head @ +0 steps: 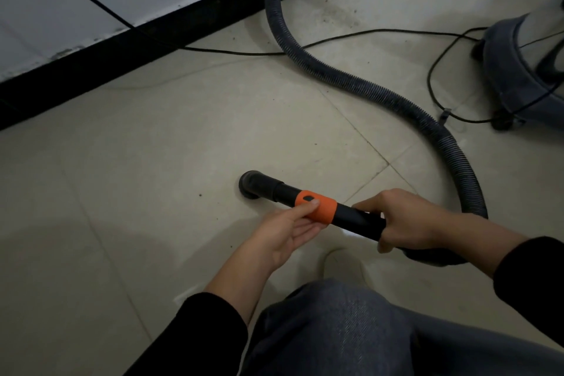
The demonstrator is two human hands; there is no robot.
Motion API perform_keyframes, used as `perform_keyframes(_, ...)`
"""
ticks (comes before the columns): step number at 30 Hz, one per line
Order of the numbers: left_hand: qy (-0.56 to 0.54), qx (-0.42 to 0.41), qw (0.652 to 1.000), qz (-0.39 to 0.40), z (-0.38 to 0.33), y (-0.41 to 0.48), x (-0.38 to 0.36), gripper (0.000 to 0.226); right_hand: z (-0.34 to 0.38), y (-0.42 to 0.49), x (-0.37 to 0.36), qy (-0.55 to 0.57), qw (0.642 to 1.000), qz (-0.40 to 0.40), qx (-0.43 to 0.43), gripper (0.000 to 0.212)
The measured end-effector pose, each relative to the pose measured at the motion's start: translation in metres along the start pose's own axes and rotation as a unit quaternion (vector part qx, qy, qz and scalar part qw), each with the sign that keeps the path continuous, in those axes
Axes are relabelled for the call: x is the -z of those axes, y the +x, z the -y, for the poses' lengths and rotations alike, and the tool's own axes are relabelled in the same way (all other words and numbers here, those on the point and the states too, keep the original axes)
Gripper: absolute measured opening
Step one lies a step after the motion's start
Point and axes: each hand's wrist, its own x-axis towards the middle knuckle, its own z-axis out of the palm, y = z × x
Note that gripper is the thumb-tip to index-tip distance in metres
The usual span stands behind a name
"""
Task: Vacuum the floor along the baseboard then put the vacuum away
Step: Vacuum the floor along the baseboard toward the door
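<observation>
A black vacuum wand [360,218] with an orange collar [317,209] points left, and its round nozzle [251,185] rests on the beige tile floor [152,162]. My right hand [406,223] grips the wand's rear end. My left hand [290,230] cups the orange collar from below, thumb on top beside its black button. A ribbed grey hose [360,82] loops from the wand round to the back. The grey canister vacuum [525,70] stands at the right edge. The black baseboard [122,52] runs diagonally under the white wall.
A thin black power cord [335,38] lies across the floor from the wall to the canister and loops beside it. Dirt specks dot the tiles near the baseboard. My knee in grey trousers [351,330] and a pale shoe [338,262] fill the bottom centre.
</observation>
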Motion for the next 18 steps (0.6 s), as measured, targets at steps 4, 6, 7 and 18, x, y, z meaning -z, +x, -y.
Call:
perform_keyframes(4, -0.023, 0.001, 1.0, -0.009, 0.003, -0.009, 0.017, 0.036, 0.013, 0.006, 0.0, -0.005, 1.0, 0.018, 0.018, 0.058)
perform_keyframes(6, -0.03, -0.003, 0.999, -0.016, 0.001, -0.013, 0.027, 0.032, 0.022, 0.013, 0.0, -0.013, 0.999, 0.019, 0.032, 0.06)
perform_keyframes(7, -0.032, -0.006, 0.999, -0.021, 0.0, -0.016, 0.033, 0.031, 0.027, 0.016, 0.0, -0.016, 0.999, 0.021, 0.039, 0.06)
perform_keyframes(18, -0.064, -0.042, 0.995, -0.058, -0.016, -0.038, 0.079, 0.043, 0.076, 0.048, 0.0, -0.035, 0.994, 0.038, 0.098, 0.056)
